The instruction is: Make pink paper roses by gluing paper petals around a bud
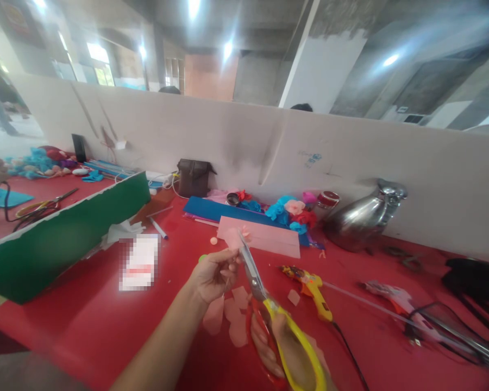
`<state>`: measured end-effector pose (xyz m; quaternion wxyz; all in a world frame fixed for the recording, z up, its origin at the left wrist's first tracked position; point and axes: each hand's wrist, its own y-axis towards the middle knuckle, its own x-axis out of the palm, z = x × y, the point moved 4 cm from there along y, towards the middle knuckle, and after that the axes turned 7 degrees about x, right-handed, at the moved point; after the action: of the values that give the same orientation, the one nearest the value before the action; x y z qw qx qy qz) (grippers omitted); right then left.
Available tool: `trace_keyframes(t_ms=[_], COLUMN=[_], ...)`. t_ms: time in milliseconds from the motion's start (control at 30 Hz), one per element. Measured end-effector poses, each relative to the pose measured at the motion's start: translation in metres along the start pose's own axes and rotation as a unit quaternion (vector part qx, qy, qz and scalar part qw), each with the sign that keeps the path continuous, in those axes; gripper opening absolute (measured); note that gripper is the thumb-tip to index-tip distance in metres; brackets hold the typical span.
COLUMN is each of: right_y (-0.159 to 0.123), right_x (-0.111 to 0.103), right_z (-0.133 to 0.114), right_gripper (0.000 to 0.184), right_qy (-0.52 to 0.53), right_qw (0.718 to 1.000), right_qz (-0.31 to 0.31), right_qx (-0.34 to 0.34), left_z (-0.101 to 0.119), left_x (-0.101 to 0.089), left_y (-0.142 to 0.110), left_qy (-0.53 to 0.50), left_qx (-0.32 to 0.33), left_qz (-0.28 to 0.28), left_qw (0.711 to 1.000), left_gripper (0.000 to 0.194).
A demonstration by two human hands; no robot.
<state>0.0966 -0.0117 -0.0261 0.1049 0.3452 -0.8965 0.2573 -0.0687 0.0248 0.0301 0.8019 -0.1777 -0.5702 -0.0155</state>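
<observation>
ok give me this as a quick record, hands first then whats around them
left hand: pinches pink paper
right hand: grips scissors by the red and yellow handles
blade tips: by the pink paper, contact unclear
below hands: cut pink pieces on red table
right of scissors: yellow glue gun
behind: pink sheet, colourful paper flowers

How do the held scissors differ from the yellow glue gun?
The scissors are in the right hand, while the yellow glue gun lies on the red table. The scissors have two handle loops, one red, one yellow; the glue gun has a single yellow handle. A black cord trails from the glue gun; none shows on the scissors. Both have yellow parts.
</observation>
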Motion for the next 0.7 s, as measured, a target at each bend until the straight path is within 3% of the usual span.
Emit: trace_keyframes(t_ms=[167,267,533,700], right_y=[0.010,0.012,0.001,-0.006], right_x=[0.005,0.007,-0.003,-0.002], right_z=[0.014,0.017,-0.011,-0.023], right_gripper=[0.031,0.047,0.049,0.042], right_qy=[0.001,0.002,0.006,0.011], right_qw=[1.000,1.000,0.997,0.994], right_qz=[0.002,0.008,0.061,0.084], right_qx=[-0.011,-0.023,-0.055,-0.063], left_z=[0.001,0.003,0.013,0.013], left_x=[0.001,-0.001,-0.007,-0.006], left_y=[0.001,0.003,0.005,0.003], left_qy=[0.023,0.045,0.211,0.255], left_qx=[0.015,0.038,0.201,0.254], left_qz=[0.008,0.023,0.100,0.113], left_qw=[1.000,0.998,0.951,0.926], left_gripper=[0.002,0.002,0.009,0.017])
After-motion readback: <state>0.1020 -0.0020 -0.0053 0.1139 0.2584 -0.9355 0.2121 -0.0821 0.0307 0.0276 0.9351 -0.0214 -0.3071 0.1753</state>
